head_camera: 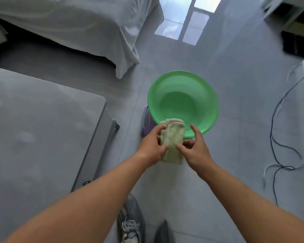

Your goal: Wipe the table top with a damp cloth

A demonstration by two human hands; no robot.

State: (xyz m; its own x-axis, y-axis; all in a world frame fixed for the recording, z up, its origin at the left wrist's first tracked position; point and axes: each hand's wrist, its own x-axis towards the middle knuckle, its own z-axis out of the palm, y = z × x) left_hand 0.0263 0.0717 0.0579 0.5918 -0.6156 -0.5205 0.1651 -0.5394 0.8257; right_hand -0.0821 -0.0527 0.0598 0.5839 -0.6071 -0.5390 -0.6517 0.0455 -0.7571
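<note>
A folded pale green cloth [173, 137] hangs between both hands over the near rim of a green basin [182, 100]. My left hand [152, 146] grips the cloth's left edge, with the thumb on top. My right hand [194, 146] pinches its right edge with thumb and curled fingers, the index finger pointing up. The grey table top [39, 123] lies to the left, below the hands, with faint smudges on it.
The basin sits on a purple stool [145, 123] on the tiled floor. A bed with white sheets [77, 27] stands at the back left. Cables [279, 137] trail on the floor at right. My shoes [130, 223] are at the bottom.
</note>
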